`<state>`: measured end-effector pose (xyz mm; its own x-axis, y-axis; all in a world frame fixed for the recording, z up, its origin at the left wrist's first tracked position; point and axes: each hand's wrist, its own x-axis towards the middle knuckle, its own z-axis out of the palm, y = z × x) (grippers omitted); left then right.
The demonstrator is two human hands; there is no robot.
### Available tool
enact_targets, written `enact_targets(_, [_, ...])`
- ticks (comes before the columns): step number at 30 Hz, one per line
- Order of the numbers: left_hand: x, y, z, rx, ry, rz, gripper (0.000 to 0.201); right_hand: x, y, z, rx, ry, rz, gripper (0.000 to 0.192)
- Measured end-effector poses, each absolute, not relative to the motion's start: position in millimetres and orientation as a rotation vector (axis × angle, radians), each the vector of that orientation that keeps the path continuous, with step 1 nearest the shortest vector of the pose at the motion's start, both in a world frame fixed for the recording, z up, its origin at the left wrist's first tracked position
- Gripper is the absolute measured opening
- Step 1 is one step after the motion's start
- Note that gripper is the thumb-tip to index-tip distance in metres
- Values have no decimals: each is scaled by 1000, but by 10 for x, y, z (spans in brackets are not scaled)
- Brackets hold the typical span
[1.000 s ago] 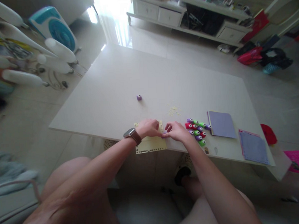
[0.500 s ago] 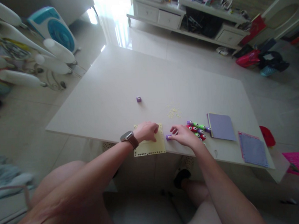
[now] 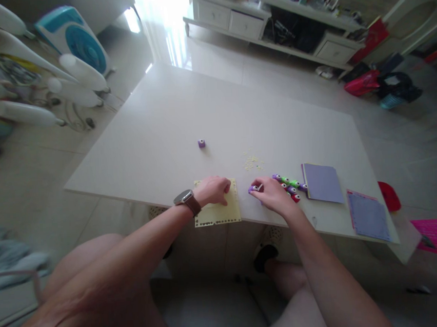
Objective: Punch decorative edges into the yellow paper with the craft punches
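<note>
A sheet of yellow paper (image 3: 224,216) lies at the table's near edge, with small shaped holes along its borders. My left hand (image 3: 213,190), a watch on its wrist, rests on this sheet; its fingers are bent, with the thumb apart from them. Right of the sheet, my right hand (image 3: 271,194) pinches a small purple craft punch (image 3: 253,188) between thumb and fingers. Close beside that hand are several red, green and purple punches (image 3: 292,191), partly hidden by it. Another purple punch (image 3: 202,144) stands alone farther back on the table.
Tiny yellow paper cut-outs (image 3: 253,162) lie scattered beyond my right hand. To the right are a stack of purple paper (image 3: 324,183) and a bluish sheet with a pink edge (image 3: 370,216). The white table (image 3: 238,113) ends just before my knees.
My right hand has moved slightly right and away from me with the purple punch, off its spot beside the sheet. My left hand remains on the yellow paper.
</note>
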<state>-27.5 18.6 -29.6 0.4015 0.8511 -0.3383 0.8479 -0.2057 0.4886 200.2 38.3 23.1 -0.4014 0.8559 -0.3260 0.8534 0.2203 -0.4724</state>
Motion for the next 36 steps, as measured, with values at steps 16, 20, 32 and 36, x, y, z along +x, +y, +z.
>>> enact_targets(16, [-277,184,-281,2023,1446,14,33,2022,313,123,-1498,-2793,784,16])
enact_targets(20, [-273,186,-273,2015,1455,-1,33,1999,274,105,-1473,-2835,841,25])
enact_targets(32, [-278,193,-301,2016,1453,-2,34,1967,349,69,-1801,-2556,684,43])
enact_targets(36, [-279,194,-287,2003,1448,-14,34,1993,423,75,-1797,-2420,686,39])
